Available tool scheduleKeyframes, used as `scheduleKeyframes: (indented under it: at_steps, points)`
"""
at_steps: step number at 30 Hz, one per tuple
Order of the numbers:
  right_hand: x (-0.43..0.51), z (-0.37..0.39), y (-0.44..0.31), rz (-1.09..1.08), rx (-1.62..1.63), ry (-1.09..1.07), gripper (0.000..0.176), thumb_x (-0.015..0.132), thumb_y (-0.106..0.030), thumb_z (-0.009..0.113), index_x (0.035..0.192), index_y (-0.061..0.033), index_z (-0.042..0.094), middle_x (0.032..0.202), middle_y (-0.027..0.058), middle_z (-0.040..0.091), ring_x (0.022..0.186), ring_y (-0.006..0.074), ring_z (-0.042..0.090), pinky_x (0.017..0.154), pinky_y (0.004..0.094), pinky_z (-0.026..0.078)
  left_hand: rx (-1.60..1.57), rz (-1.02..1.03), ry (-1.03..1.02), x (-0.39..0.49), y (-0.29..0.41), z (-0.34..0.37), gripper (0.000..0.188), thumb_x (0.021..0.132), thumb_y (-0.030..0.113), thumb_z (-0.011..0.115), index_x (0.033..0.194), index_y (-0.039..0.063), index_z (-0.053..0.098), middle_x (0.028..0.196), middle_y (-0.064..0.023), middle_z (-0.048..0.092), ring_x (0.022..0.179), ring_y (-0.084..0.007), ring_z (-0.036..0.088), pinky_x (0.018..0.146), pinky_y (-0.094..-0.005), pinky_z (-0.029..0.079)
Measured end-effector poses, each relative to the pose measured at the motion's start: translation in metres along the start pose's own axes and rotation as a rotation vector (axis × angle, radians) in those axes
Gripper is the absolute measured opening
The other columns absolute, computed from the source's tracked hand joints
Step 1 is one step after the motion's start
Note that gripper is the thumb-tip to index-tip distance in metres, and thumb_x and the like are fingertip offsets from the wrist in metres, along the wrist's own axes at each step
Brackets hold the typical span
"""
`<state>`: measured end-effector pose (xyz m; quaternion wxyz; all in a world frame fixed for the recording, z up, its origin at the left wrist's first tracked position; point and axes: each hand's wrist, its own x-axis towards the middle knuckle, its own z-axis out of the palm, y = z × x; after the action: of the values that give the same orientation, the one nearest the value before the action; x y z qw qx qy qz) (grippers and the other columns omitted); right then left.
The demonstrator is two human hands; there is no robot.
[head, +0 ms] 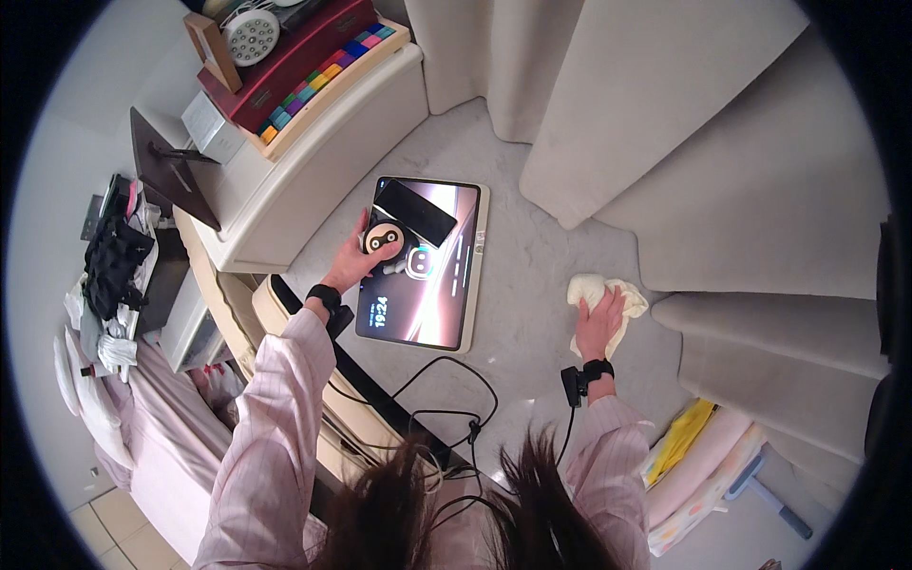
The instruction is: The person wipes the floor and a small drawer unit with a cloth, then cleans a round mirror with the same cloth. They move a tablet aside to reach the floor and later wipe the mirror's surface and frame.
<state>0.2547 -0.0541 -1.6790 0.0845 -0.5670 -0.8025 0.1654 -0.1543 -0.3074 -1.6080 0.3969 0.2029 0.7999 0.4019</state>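
My left hand (pixel 356 255) grips a small dark figurine with a round, light face (pixel 385 241), over the left part of a lit tablet (pixel 427 313). The tablet lies on the grey marbled surface with its screen up. A black smartphone (pixel 416 212) rests on the tablet's upper part, just beside the figurine. Farther right, my right hand (pixel 600 322) lies on a crumpled cream cloth (pixel 590 288), pressing it flat against the surface with the fingers spread. Each wrist wears a black strap with a small device.
Black cables (pixel 474 427) loop on the surface near my body. Beige curtains (pixel 627 164) hang along the right and back. A white ledge (pixel 328 157) at the upper left carries a wooden tray of coloured blocks (pixel 320 82) and a dark stand (pixel 171 171). A yellow cloth (pixel 680 438) lies at lower right.
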Motion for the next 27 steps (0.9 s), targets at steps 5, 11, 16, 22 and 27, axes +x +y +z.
scheduleKeyframes:
  at_steps: [5, 11, 16, 22, 27]
  points:
    - [-0.029, -0.012, 0.009, -0.107, -0.012, -0.047, 0.057, 0.095, -0.022, 0.065, 0.144, -0.004, 0.041, 0.163, 0.0125, 0.027, 0.152, 0.037, 0.02, 0.12, 0.0563, 0.02, 0.014, 0.028, -0.018, -0.008, 0.003, 0.009, 0.122, 0.08, 0.053, 0.083, 0.164, 0.012, 0.004, 0.145, -0.0127, 0.055, 0.117, -0.0189, 0.062, 0.076, -0.0273, 0.057]
    - [-0.135, -0.027, 0.036, -0.252, -0.013, -0.09, 0.059, 0.094, -0.024, 0.062, 0.144, 0.0004, 0.042, 0.159, 0.0199, 0.032, 0.15, 0.0412, 0.023, 0.121, 0.0573, 0.017, 0.087, 0.172, 0.025, -0.014, 0.0, 0.046, 0.118, 0.078, 0.053, 0.083, 0.164, 0.011, 0.013, 0.141, -0.0215, 0.058, 0.13, -0.0309, 0.058, 0.11, -0.0353, 0.043]
    - [-0.254, -0.042, 0.077, -0.144, -0.014, -0.18, 0.059, 0.093, -0.023, 0.061, 0.142, 0.0047, 0.043, 0.16, 0.0235, 0.03, 0.149, 0.0452, 0.022, 0.122, 0.0591, 0.015, 0.033, 0.256, -0.056, -0.017, 0.02, 0.099, 0.12, 0.075, 0.054, 0.084, 0.164, 0.016, 0.013, 0.139, -0.0235, 0.059, 0.128, -0.0356, 0.059, 0.109, -0.0369, 0.045]
    - [-0.341, -0.022, 0.114, -0.14, 0.346, -0.06, 0.07, 0.088, -0.015, 0.067, 0.147, 0.0058, 0.036, 0.156, 0.025, 0.033, 0.142, 0.0453, 0.034, 0.117, 0.0554, 0.032, 0.05, 0.299, -0.236, -0.031, 0.052, 0.176, 0.121, 0.075, 0.061, 0.08, 0.164, 0.024, 0.008, 0.133, -0.0268, 0.062, 0.12, -0.0429, 0.062, 0.102, -0.0427, 0.049]
    - [-0.316, -0.064, 0.058, 0.291, 0.873, -0.06, 0.072, 0.098, -0.013, 0.059, 0.156, 0.0015, 0.02, 0.156, 0.0212, 0.034, 0.14, 0.0314, 0.039, 0.114, 0.0424, 0.035, 0.093, 0.435, -0.22, -0.03, 0.058, 0.188, 0.125, 0.073, 0.066, 0.079, 0.164, 0.015, 0.009, 0.147, -0.0268, 0.05, 0.128, -0.0422, 0.057, 0.109, -0.0409, 0.045]
